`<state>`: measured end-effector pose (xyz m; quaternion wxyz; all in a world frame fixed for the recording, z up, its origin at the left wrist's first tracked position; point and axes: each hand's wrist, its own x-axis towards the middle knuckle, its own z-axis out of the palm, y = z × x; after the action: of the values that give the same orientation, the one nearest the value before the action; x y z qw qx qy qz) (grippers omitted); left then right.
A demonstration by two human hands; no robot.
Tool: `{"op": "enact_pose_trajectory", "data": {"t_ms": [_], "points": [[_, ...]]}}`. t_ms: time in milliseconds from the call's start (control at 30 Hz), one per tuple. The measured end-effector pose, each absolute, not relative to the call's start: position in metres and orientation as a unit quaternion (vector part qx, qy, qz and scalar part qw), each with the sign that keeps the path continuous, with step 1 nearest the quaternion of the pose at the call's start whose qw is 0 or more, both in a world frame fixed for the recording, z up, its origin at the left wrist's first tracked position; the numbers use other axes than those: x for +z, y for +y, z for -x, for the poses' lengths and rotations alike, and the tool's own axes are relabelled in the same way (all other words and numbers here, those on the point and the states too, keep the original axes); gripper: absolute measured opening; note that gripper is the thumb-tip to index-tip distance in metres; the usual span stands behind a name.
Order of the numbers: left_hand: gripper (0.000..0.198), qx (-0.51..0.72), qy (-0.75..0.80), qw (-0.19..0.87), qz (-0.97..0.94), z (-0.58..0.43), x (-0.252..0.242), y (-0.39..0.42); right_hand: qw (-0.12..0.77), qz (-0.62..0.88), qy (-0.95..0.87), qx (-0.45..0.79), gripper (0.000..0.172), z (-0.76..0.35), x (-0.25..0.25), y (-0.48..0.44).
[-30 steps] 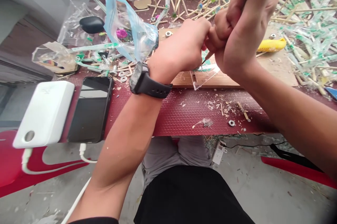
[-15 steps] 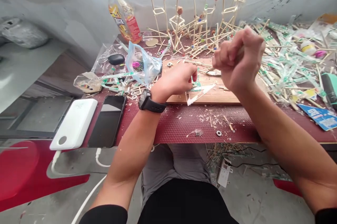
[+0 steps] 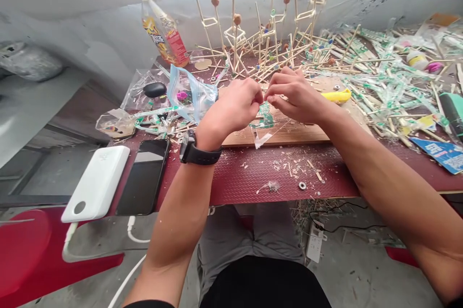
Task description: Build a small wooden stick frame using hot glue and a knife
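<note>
My left hand (image 3: 238, 105), with a black watch on its wrist, is closed over the left part of the wooden board (image 3: 289, 136); what its fingers hold is too small to name. Close beside it, my right hand (image 3: 294, 93) has its fingers bent together in a pinch, and their contents cannot be made out. Under and between the hands lie a green-printed plastic piece (image 3: 265, 117) and a clear triangle with a white edge (image 3: 262, 140). A yellow tool handle (image 3: 338, 96) lies on the board right of my right hand.
Stick structures with clay balls (image 3: 237, 19) stand behind the board. A bottle (image 3: 162, 33) and a blue-edged bag (image 3: 188, 91) are at the left, near a phone (image 3: 144, 177) and a white power bank (image 3: 97, 182). Wrappers and sticks (image 3: 390, 91) cover the right side.
My right hand has come down and left from its raised fist to beside my left hand. The yellow handle now shows on the board. The view has shifted slightly.
</note>
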<state>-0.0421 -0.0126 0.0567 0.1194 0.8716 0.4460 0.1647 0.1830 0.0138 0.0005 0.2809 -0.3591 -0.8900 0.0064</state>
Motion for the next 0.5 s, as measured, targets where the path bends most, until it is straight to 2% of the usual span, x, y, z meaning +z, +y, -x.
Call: {"op": "enact_pose_trajectory", "data": {"t_ms": [167,333,500], "points": [[0.026,0.184,0.452,0.098,-0.867,0.041,0.051,-0.012,0.279,0.309,-0.909,0.02,0.024,-0.176,0.002,0.012],[0.023,0.186,0.461,0.105,-0.862,0.04,0.046,-0.007,0.291,0.321,-0.901,0.015,0.024,-0.174,0.002,0.013],[0.031,0.151,0.458,0.129,-0.866,0.042,0.046,-0.006,0.26,0.322,-0.91,0.029,0.022,-0.176,0.004,0.011]]}}
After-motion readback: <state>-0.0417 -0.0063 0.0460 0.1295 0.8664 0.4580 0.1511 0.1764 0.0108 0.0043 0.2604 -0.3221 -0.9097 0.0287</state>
